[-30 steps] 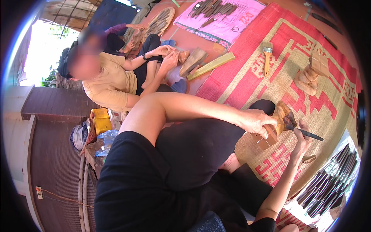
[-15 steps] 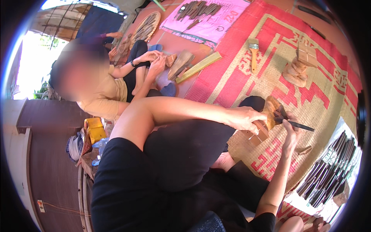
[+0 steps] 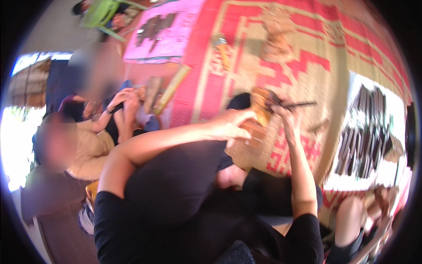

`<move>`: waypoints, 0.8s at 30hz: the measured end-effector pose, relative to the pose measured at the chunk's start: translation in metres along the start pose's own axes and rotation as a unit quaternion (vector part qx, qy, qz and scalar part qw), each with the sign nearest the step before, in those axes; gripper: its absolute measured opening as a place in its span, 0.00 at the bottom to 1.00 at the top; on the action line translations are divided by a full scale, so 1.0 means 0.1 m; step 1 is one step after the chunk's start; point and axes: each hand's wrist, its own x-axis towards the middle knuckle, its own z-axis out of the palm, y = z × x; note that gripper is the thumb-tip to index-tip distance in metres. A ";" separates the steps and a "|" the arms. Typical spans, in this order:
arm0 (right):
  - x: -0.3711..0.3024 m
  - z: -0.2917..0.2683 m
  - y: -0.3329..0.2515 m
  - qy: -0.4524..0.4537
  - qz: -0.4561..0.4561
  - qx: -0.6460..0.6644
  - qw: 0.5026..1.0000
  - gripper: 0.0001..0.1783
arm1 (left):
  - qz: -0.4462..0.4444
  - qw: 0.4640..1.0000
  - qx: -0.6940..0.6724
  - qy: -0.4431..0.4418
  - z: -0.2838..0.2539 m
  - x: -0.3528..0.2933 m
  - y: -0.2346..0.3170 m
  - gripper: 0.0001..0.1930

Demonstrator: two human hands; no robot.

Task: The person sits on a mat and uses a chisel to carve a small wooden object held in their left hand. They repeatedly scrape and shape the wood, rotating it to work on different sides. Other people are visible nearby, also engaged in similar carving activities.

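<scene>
Head view: compared with the earlier frames, the scene is appearing shifted leftward, with a green chair (image 3: 100,13) now showing at upper left. Above the patterned mat (image 3: 314,83), the left hand (image 3: 234,125) is partly curling, fingers gripping a reddish-brown block (image 3: 255,134) beside a yellowish carved piece (image 3: 260,105), while the right hand (image 3: 289,116) is closing around a dark tool (image 3: 303,104), its tip blurred against the carving.

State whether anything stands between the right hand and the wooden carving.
Only the dark tool in the right hand, its inner end by the wooden carving; nothing else visible intervenes. The left hand is at the carving's opposite side.
</scene>
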 end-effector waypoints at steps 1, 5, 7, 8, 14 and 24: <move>-0.03 0.09 -0.24 -0.006 0.046 0.068 0.997 0.20 | -0.018 1.000 -0.016 0.004 0.02 -0.02 0.04 0.20; 0.03 -0.15 -0.17 0.066 0.030 0.017 0.997 0.12 | -0.034 0.999 -0.036 0.017 0.02 -0.07 0.25 0.19; 0.00 -0.11 -0.18 0.044 0.029 0.067 0.996 0.11 | -0.016 0.999 -0.027 0.036 0.05 -0.06 0.20 0.19; -0.02 -0.04 -0.21 0.042 0.025 0.065 0.997 0.11 | -0.007 0.999 -0.021 0.043 0.06 -0.05 0.18 0.19; 0.05 -0.09 -0.08 0.015 0.038 0.100 0.994 0.06 | 0.018 0.999 -0.034 0.031 0.04 -0.02 0.19 0.23; 0.08 -0.13 -0.14 0.007 0.057 0.084 0.995 0.12 | 0.021 0.999 0.000 0.024 0.04 -0.04 0.17 0.20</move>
